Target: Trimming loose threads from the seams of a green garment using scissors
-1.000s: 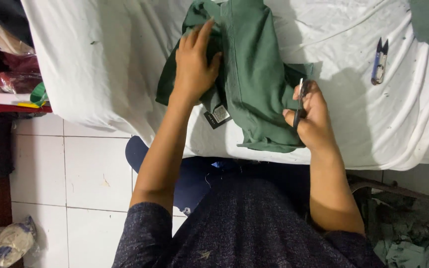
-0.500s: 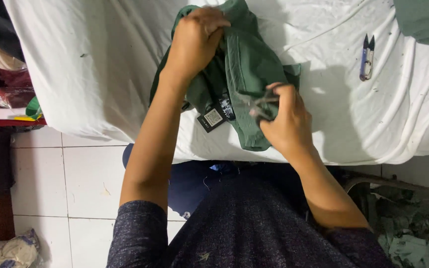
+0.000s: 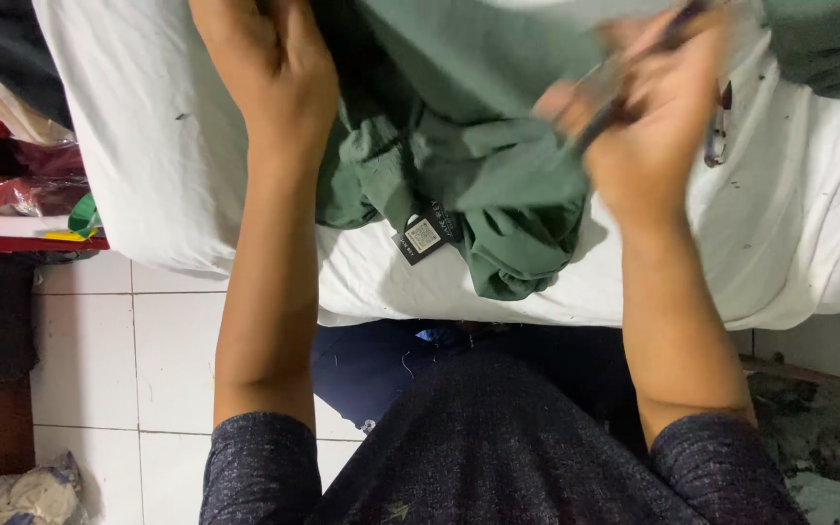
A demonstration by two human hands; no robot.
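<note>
A green garment lies bunched on a table under a white cloth, and a dark tag hangs from it near the table's front edge. My left hand grips the garment's upper left part, at the top of the view. My right hand is blurred. It is closed around a slim dark pair of thread snips and rests against the fabric's right side. A second small snipping tool lies on the cloth just right of that hand, partly hidden.
More green fabric lies at the top right corner. Red and dark items are stacked left of the table. White floor tiles show below, with a bundled bag at the bottom left and green scraps at the bottom right.
Both hands have risen toward the top of the view and lifted the garment, which now hangs looser. My right hand has swung up and to the right, blurring.
</note>
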